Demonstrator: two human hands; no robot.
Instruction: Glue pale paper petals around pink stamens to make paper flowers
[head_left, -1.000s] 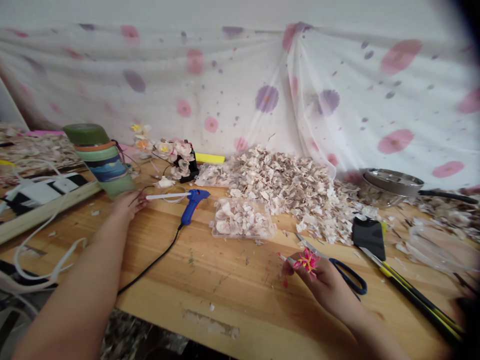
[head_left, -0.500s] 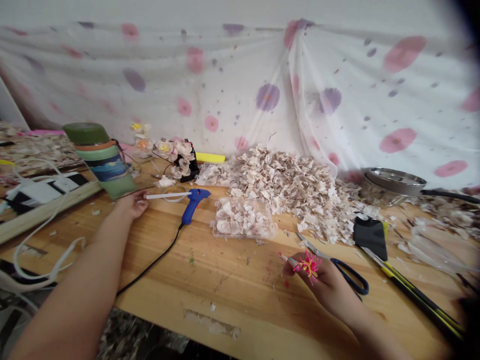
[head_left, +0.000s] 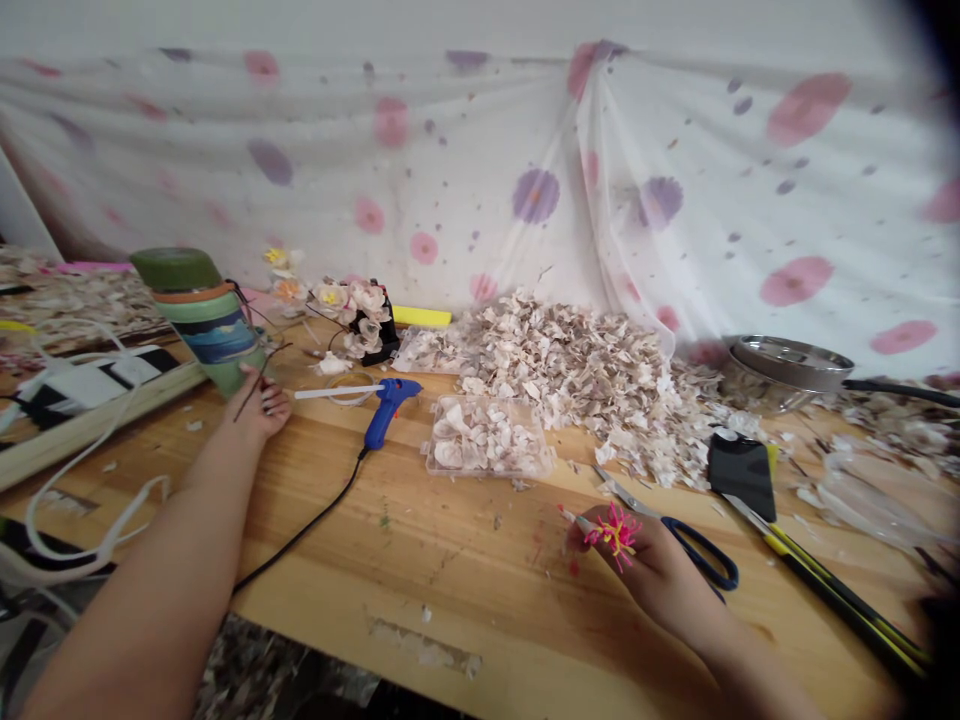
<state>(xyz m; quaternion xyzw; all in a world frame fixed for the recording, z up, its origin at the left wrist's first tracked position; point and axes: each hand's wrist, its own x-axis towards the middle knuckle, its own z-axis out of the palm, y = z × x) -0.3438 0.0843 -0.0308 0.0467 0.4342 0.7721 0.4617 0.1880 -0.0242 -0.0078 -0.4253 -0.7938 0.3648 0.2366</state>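
My left hand [head_left: 259,408] is closed around a thin dark twig [head_left: 262,370] that slants up to the right, just in front of the green tumbler [head_left: 206,325]. To its right a blue glue gun [head_left: 388,405] lies on the table, a white glue stick [head_left: 337,391] poking out of its back. My right hand [head_left: 637,560] pinches a small bunch of pink and yellow flower stamens [head_left: 618,535] near the front right. Behind that hand lie scissors [head_left: 697,550] with dark blue handles. A clear plastic box [head_left: 491,440] of pale petals sits between the two hands.
A large heap of dry petals [head_left: 570,370] spreads along the back. A steel pan [head_left: 791,360] and a black-and-yellow cutter knife [head_left: 825,590] are on the right. Flower sprays [head_left: 349,305] stand at the back left. White cables and a power strip [head_left: 97,380] lie far left.
The twig in my left hand has tilted from nearly flat to steeper, with the hand turned and shifted slightly. My right hand stays almost in place with the stamens.
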